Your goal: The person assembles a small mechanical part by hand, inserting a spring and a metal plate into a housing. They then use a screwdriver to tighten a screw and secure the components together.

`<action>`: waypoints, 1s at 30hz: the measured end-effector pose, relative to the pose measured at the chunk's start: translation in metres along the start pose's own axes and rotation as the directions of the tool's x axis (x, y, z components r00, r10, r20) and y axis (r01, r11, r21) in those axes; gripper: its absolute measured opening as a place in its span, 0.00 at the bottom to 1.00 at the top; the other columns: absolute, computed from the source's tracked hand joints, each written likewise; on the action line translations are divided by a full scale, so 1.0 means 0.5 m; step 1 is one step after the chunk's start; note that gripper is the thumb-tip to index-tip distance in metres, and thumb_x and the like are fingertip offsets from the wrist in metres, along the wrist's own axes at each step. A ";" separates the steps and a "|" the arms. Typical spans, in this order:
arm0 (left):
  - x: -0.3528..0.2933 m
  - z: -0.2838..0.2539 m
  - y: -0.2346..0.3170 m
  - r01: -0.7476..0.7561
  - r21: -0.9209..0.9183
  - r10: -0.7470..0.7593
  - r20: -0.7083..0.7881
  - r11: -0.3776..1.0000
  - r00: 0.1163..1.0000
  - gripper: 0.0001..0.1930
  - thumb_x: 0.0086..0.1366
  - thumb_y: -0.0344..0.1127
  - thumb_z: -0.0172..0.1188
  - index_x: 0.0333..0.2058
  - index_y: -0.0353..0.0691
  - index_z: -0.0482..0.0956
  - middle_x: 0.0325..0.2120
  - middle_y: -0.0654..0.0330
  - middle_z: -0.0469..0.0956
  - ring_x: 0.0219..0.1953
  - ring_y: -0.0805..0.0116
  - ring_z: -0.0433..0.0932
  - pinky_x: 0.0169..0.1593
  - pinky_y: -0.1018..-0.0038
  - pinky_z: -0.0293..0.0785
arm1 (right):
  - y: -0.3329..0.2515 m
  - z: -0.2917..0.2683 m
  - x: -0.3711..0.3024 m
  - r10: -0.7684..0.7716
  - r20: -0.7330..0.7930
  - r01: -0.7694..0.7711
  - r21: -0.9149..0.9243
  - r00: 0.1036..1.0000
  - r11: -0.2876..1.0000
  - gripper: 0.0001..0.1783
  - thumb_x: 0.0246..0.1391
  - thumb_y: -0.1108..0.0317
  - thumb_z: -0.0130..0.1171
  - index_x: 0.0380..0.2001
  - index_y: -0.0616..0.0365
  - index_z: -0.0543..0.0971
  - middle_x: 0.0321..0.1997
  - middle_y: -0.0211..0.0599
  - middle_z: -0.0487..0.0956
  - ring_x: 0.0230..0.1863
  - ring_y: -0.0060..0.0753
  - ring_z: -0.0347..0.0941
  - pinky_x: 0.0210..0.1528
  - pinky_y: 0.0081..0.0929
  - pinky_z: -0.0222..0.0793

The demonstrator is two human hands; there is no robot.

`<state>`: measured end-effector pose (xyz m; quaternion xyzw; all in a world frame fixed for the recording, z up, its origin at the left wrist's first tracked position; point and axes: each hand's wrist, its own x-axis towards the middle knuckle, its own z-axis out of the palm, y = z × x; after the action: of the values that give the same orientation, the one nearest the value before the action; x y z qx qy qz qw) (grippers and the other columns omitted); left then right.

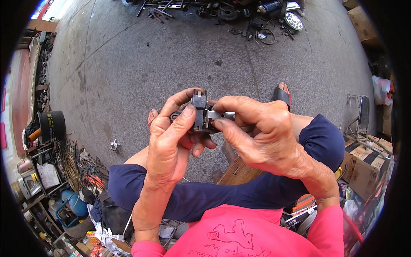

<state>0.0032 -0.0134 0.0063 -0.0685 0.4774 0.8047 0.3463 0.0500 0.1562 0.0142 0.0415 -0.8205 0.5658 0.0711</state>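
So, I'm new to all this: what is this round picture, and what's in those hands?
No robot here, just a person's two bare hands. The single picture comes from a wide fisheye camera worn on the person's head, looking down, so straight edges bend near the rim. The left hand holds a small black part; the right hand pinches a silvery metal piece at its side. Whether they're joined, I can't tell. On the grey ground lie a dark heap of parts and a small metal fitting.
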 end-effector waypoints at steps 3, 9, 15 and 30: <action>0.001 -0.003 -0.001 0.025 -0.060 -0.024 0.022 0.998 0.999 0.19 0.68 0.37 0.49 0.53 0.36 0.63 0.35 0.54 0.78 0.21 0.66 0.79 0.17 0.83 0.66 | 0.000 0.001 0.001 0.006 -0.013 -0.006 -0.002 1.000 1.000 0.09 0.47 0.79 0.59 0.35 0.66 0.77 0.09 0.22 0.63 0.12 0.09 0.54 0.14 0.16 0.48; 0.001 -0.001 -0.001 0.045 -0.108 -0.043 0.023 0.993 0.999 0.19 0.68 0.38 0.49 0.53 0.35 0.63 0.35 0.54 0.78 0.22 0.65 0.80 0.17 0.82 0.65 | -0.006 -0.006 0.005 0.032 -0.001 -0.032 0.003 0.999 0.999 0.09 0.47 0.79 0.60 0.34 0.66 0.77 0.09 0.22 0.62 0.12 0.08 0.54 0.14 0.15 0.47; 0.003 -0.007 0.000 0.090 -0.079 -0.087 0.031 0.993 0.996 0.19 0.68 0.38 0.49 0.53 0.35 0.63 0.34 0.54 0.78 0.22 0.65 0.80 0.16 0.83 0.65 | -0.010 -0.016 0.005 0.085 -0.014 -0.085 -0.001 0.996 0.996 0.08 0.46 0.79 0.61 0.33 0.66 0.77 0.10 0.18 0.62 0.14 0.06 0.53 0.15 0.14 0.46; 0.005 -0.001 0.011 0.109 -0.109 -0.101 0.080 0.988 0.992 0.22 0.65 0.40 0.47 0.53 0.33 0.62 0.40 0.41 0.76 0.25 0.65 0.80 0.16 0.83 0.69 | -0.029 -0.067 0.033 0.485 0.044 -0.444 0.480 0.874 0.757 0.15 0.48 0.72 0.64 0.38 0.71 0.76 0.15 0.26 0.73 0.10 0.10 0.59 0.13 0.12 0.56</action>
<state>-0.0025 -0.0144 0.0088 -0.0832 0.4136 0.8130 0.4013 0.0382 0.1824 0.0418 -0.1706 -0.6367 0.7504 -0.0499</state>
